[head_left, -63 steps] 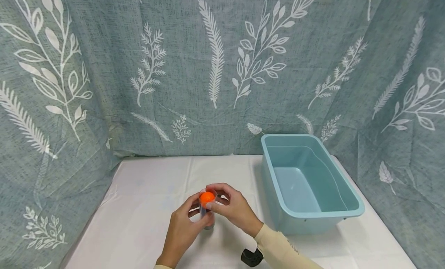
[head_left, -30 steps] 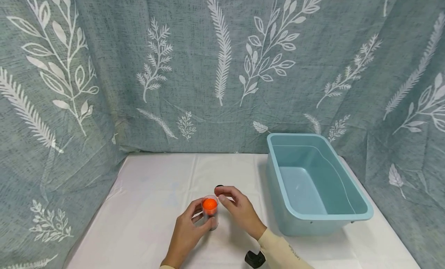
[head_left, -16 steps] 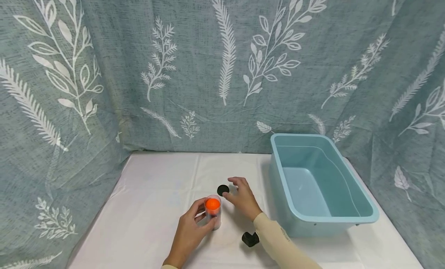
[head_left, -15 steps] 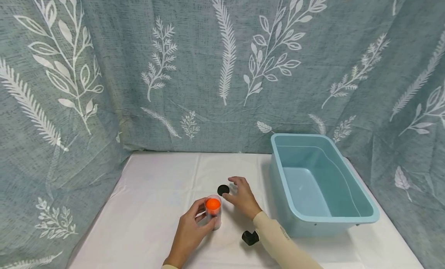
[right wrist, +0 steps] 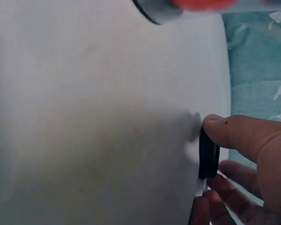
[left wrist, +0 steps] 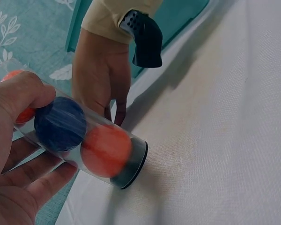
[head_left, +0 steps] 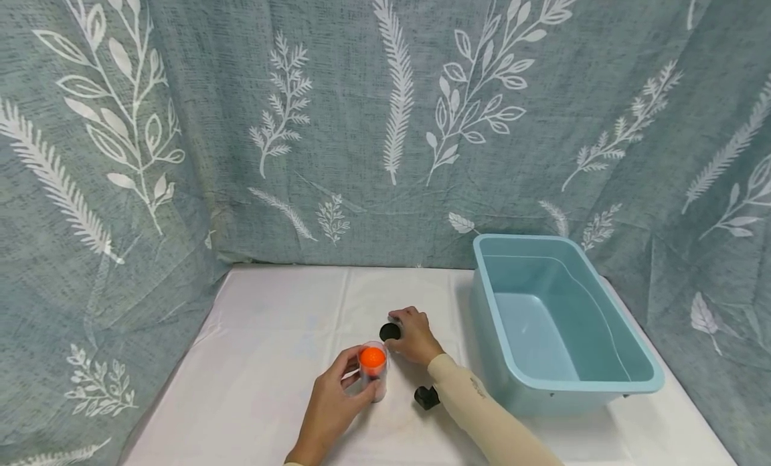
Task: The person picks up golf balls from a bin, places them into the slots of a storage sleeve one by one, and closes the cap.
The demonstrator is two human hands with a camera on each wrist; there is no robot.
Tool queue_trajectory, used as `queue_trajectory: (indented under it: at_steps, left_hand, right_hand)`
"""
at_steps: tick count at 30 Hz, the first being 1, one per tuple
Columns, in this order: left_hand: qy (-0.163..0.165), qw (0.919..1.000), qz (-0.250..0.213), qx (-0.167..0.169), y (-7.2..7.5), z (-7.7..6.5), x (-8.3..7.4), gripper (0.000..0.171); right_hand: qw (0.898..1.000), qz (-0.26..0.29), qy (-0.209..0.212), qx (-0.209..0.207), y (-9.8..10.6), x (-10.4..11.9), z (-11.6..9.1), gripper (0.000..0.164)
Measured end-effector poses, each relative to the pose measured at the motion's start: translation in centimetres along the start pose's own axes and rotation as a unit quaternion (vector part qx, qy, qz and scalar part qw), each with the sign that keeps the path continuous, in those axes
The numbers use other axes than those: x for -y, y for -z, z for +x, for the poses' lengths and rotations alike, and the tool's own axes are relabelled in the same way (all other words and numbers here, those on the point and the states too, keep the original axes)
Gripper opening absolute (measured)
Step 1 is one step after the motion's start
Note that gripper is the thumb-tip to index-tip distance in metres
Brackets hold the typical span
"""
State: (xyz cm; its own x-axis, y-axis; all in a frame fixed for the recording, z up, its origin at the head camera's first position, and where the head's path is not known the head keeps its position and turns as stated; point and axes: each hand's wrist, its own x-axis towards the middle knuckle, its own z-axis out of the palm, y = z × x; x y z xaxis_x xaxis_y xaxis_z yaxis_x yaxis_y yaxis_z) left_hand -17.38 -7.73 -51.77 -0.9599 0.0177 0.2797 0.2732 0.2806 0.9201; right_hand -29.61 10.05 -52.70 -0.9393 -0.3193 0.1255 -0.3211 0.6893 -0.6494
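My left hand [head_left: 337,394] holds a clear plastic tube [head_left: 379,387], upright on the table, thumb on one side and fingers on the other. An orange ball [head_left: 373,357] sits at the tube's top. In the left wrist view a blue ball [left wrist: 61,124] and a red-orange ball [left wrist: 106,151] are stacked below it, above the black base [left wrist: 133,164]. My right hand [head_left: 415,335] is at a round black lid [head_left: 390,332] on the cloth behind the tube. In the right wrist view its thumb [right wrist: 225,129] and fingers pinch the lid's opposite edges.
A light blue plastic tub [head_left: 506,325] stands on the right of the white-covered table [head_left: 277,332]. A leaf-patterned grey-green curtain [head_left: 337,118] surrounds the back and sides. A black device [head_left: 426,397] sits at the right wrist.
My right hand has left the tube's top, moved back to the lid and closed its fingers about it. The left hand keeps its hold on the tube. The head view has shifted slightly.
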Motion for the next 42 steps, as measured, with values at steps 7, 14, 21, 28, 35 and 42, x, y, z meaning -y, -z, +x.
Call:
queue_trajectory:
  at_steps: [7,14,21,28,35,42]
  left_hand:
    - [0.010,0.9999,0.002,0.009,-0.2,0.0,0.1,0.059]
    - [0.002,0.9999,0.003,0.010,-0.2,0.2,-0.1,0.059]
    - [0.008,0.9999,0.006,0.007,0.0,0.4,-0.2,0.058]
    - [0.020,0.9997,0.010,0.012,0.2,0.5,-0.3,0.059]
    - [0.023,0.9996,0.015,0.012,0.2,0.6,-0.4,0.057]
    - [0.012,0.9999,0.010,0.007,0.1,0.6,-0.1,0.057]
  right_hand:
    - [1.000,-0.025,0.005,-0.011,-0.2,-0.4,0.0,0.035]
    - [1.000,0.012,-0.004,0.003,1.0,0.3,-0.7,0.038]
    - [0.999,0.040,-0.005,0.006,2.3,0.6,-1.7,0.040]
    - [0.992,0.124,-0.036,-0.008,3.6,1.3,-2.9,0.044]
    - [0.958,0.283,-0.041,0.001,4.3,1.6,-3.9,0.045]
    - [0.932,0.361,-0.040,0.006,4.3,2.0,-4.6,0.049]
